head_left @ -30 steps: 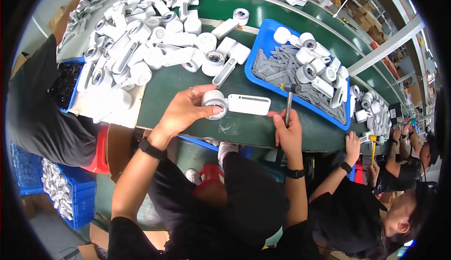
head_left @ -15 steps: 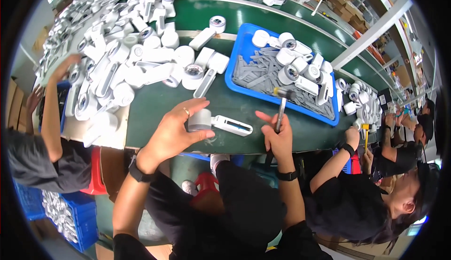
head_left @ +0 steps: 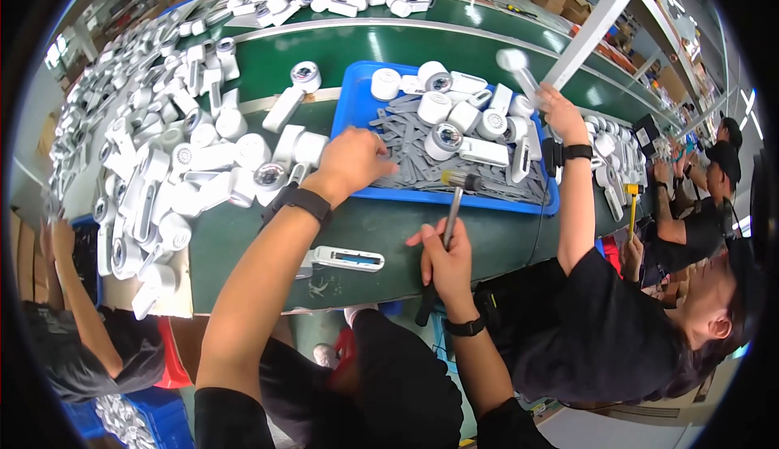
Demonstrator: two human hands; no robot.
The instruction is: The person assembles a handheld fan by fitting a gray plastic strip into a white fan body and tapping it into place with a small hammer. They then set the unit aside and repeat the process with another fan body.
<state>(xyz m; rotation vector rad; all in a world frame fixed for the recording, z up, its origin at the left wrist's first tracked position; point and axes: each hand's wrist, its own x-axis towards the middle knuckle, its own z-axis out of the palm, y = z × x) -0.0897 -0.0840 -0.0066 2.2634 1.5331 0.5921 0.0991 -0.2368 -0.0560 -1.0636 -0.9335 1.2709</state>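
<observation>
My left hand (head_left: 350, 161) reaches over the near left corner of the blue tray (head_left: 350, 96). Its fingers are bent together at the grey plastic strips (head_left: 406, 136) inside; whatever they pinch is hidden. In my right hand (head_left: 449, 266) is a hammer (head_left: 452, 220), gripped by its dark handle, its yellow-and-dark head raised above the tray's front edge. On the green bench between my arms lies a white handle-shaped device (head_left: 349, 259), slotted side up. My left forearm covers its other end.
White round-headed devices (head_left: 203, 157) are heaped on the left, and several lie on the strips in the tray. At right, a co-worker's hand (head_left: 565, 116) holds up a white device beside the tray. Another hammer (head_left: 632, 205) stands farther right.
My left hand has left the white device and moved forward and right to the tray. The hammer stays in my right hand. A co-worker's arm at right has swung up with a device.
</observation>
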